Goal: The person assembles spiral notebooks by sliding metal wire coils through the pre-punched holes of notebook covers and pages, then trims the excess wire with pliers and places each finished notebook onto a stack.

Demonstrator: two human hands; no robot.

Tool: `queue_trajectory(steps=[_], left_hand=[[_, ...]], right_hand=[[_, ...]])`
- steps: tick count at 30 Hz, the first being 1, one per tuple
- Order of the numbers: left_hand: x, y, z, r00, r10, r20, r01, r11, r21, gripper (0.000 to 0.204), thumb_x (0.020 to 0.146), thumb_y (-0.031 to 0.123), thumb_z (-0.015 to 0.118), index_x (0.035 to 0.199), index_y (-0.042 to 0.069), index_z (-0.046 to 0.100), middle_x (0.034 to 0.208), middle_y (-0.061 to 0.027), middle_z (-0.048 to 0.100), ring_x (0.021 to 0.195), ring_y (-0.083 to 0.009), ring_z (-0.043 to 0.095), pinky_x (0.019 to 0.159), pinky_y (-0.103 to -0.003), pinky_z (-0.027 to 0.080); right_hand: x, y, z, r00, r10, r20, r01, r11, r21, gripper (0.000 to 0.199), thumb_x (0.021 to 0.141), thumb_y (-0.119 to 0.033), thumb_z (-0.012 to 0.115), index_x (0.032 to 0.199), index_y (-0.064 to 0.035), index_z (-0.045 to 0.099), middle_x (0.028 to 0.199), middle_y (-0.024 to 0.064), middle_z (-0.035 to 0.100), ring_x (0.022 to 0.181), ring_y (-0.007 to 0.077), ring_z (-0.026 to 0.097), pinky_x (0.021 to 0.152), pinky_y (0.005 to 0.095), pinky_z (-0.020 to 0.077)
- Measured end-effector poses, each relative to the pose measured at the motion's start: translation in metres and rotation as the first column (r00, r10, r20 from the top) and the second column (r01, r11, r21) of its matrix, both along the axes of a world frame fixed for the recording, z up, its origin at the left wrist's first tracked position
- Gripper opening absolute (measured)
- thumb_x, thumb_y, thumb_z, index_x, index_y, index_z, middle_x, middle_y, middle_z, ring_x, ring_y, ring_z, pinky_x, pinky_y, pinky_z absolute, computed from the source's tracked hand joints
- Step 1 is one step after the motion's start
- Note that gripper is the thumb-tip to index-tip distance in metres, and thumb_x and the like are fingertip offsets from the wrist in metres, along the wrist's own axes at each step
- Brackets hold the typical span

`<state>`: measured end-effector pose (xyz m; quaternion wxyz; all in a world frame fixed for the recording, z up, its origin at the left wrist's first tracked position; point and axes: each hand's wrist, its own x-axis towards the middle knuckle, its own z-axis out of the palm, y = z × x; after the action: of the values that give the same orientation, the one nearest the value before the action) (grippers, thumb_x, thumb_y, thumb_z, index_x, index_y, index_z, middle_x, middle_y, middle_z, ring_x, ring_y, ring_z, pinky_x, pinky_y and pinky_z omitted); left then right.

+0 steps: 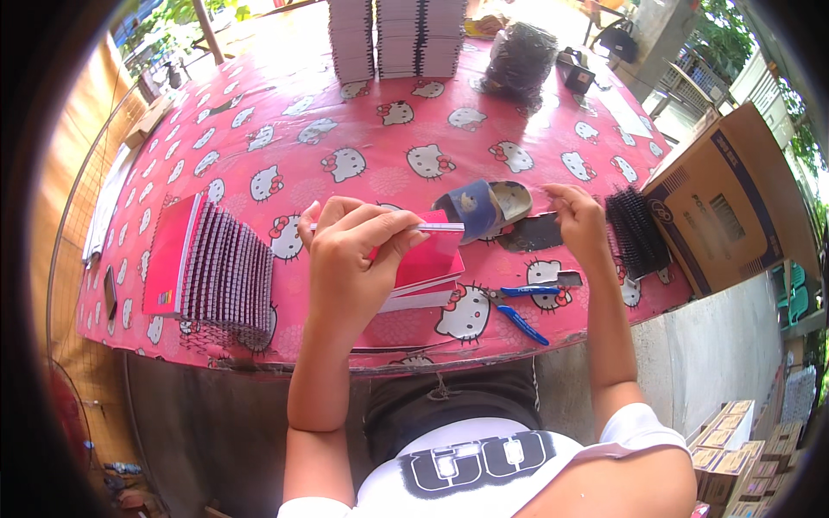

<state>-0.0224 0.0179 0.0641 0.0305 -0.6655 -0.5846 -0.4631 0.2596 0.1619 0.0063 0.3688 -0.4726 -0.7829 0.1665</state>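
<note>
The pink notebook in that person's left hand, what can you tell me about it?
The pink notebook is small, with a glossy pink-red cover and a block of white pages showing at its lower edge. The left hand grips it from above, fingers curled over its top edge, holding it tilted just above the pink cartoon-cat tablecloth. No spiral binding can be made out on it. Blue-handled pliers lie on the cloth to its right, apart from it.
</note>
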Motion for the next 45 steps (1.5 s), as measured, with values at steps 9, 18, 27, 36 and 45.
queue_trajectory(steps=[9, 18, 27, 36, 45], left_hand=[[0.002, -0.003, 0.002, 0.999, -0.031, 0.025, 0.031, 0.999, -0.007, 0.009, 0.078, 0.021, 0.077, 0.085, 0.015, 0.076, 0.079, 0.0062, 0.07, 0.084, -0.0154, 0.056, 0.098, -0.046, 0.029], [0.006, 0.0, -0.002, 0.999, 0.045, 0.014, -0.046, 0.998, 0.035, 0.012, 0.076, 0.021, 0.078, 0.086, 0.015, 0.075, 0.079, 0.0037, 0.069, 0.077, -0.0157, 0.056, 0.09, -0.036, 0.034], [0.0, 0.001, -0.005, 0.999, 0.05, -0.015, -0.049, 0.998, 0.034, 0.017, 0.072, 0.022, 0.081, 0.084, 0.014, 0.073, 0.078, 0.0025, 0.068, 0.077, -0.0177, 0.056, 0.087, -0.038, 0.037], [0.001, -0.001, -0.007, 0.998, 0.064, -0.017, -0.063, 0.998, 0.03, 0.015, 0.073, 0.023, 0.079, 0.084, 0.014, 0.073, 0.078, 0.0029, 0.067, 0.079, -0.0177, 0.056, 0.087, -0.039, 0.036], [0.004, -0.003, -0.008, 0.996, 0.082, -0.025, -0.081, 0.996, 0.033, 0.014, 0.074, 0.022, 0.078, 0.084, 0.014, 0.072, 0.078, 0.0033, 0.067, 0.078, -0.0178, 0.055, 0.086, -0.039, 0.036]], right_hand=[[-0.072, -0.061, 0.064, 0.83, 0.482, -0.28, -0.458, 0.876, 0.148, 0.029, 0.074, 0.004, 0.076, 0.102, -0.0024, 0.073, 0.087, 0.0048, 0.064, 0.071, 0.0099, 0.058, 0.062, 0.0232, 0.0467], [-0.079, -0.055, 0.09, 0.835, 0.451, -0.316, -0.551, 0.691, -0.469, 0.024, 0.084, -0.005, 0.07, 0.107, -0.0004, 0.066, 0.081, 0.0045, 0.061, 0.07, 0.0092, 0.056, 0.06, 0.0253, 0.0451], [-0.088, -0.067, 0.078, 0.876, 0.481, -0.015, -0.476, 0.87, 0.132, 0.019, 0.079, -0.005, 0.07, 0.094, -0.0023, 0.06, 0.086, 0.0114, 0.058, 0.075, 0.0292, 0.064, 0.066, 0.037, 0.0497], [-0.098, -0.069, 0.079, 0.891, 0.454, 0.003, -0.447, 0.877, 0.174, 0.017, 0.08, -0.008, 0.071, 0.094, -0.0045, 0.062, 0.084, 0.0105, 0.059, 0.074, 0.0301, 0.062, 0.063, 0.0391, 0.048], [-0.105, -0.079, 0.085, 0.918, 0.394, 0.04, -0.393, 0.895, 0.212, 0.014, 0.081, -0.01, 0.071, 0.089, -0.0026, 0.062, 0.082, 0.012, 0.059, 0.075, 0.0318, 0.062, 0.062, 0.0392, 0.0475]])
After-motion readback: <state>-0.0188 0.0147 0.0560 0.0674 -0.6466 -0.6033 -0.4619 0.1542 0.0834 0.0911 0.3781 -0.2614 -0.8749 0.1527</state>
